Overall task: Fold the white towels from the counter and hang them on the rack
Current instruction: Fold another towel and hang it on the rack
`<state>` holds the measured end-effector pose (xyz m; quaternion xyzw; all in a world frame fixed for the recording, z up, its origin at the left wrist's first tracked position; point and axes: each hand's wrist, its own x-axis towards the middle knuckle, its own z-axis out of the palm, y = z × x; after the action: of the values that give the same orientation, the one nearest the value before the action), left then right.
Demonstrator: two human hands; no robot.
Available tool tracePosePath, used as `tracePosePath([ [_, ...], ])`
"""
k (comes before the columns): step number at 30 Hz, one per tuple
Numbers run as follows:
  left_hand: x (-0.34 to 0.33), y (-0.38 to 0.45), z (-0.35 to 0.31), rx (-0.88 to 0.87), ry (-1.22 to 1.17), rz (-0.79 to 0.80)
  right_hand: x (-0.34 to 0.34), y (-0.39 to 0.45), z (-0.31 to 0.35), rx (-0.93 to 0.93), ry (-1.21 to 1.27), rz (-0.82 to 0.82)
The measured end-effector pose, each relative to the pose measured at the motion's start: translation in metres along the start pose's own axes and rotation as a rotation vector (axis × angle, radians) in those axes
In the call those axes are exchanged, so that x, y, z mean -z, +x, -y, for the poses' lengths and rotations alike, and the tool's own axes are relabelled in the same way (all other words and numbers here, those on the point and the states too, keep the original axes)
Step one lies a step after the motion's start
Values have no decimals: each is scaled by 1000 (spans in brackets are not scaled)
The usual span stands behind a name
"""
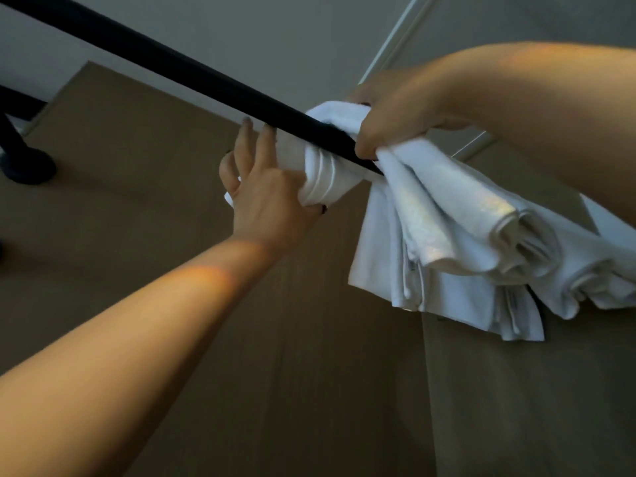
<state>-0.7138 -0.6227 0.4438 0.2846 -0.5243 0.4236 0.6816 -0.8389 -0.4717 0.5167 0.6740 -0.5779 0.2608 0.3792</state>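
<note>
brown wood-grain panels (172,339) fill most of the view, seen from below, with a grey wall (275,46) above them and a pale trim strip (395,32) running up at the right. black and thick, the rack bar (192,75) slants from the upper left down to the middle, and a second dark post with a round foot (25,163) sits at the far left. white towels (457,242) hang bunched over the right part of the bar, their folds and rolled edges drooping down to the right; how many towels there are cannot be told. one gathered section of the white cloth is wrapped at the bar just left of the hanging folds.

the right hand (389,122) comes in from the upper right with its forearm above the cloth; its grip is clamped on the towels right where they cross the bar, fingers curled round cloth. the left hand (265,197) reaches up from the lower left; its thumb and palm pinch the gathered section from below, so this grip is also closed on the towels, while two longer fingers (246,132) stretch up and touch the underside of the bar. dark polish shows on the nails.
</note>
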Motion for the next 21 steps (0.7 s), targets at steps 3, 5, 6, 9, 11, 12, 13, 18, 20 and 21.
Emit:
tracePosePath([
  [3,17,11,0,117,-140,217,7,1,-4,3,55,3],
  [5,27,15,0,194,-264,323,10,-1,-6,7,89,1],
  [6,28,15,1,213,-334,337,10,-1,-6,8,103,0],
  [9,25,7,-1,183,-380,273,4,-5,-5,23,160,11],
  [11,18,-3,-6,187,-366,223,-3,-12,-7,45,213,7],
  [12,16,-8,-10,198,-369,210,-7,-16,-7,65,257,-4],
  [13,15,-13,-15,210,-378,203,-11,-22,-8,95,313,-20],
  [18,17,-35,-34,377,-663,272,-36,-45,-15,181,636,-217],
  [20,23,-40,-38,463,-944,334,-55,-47,-18,204,730,-290],
  [21,26,-42,-40,496,-1059,360,-65,-48,-20,223,708,-312],
])
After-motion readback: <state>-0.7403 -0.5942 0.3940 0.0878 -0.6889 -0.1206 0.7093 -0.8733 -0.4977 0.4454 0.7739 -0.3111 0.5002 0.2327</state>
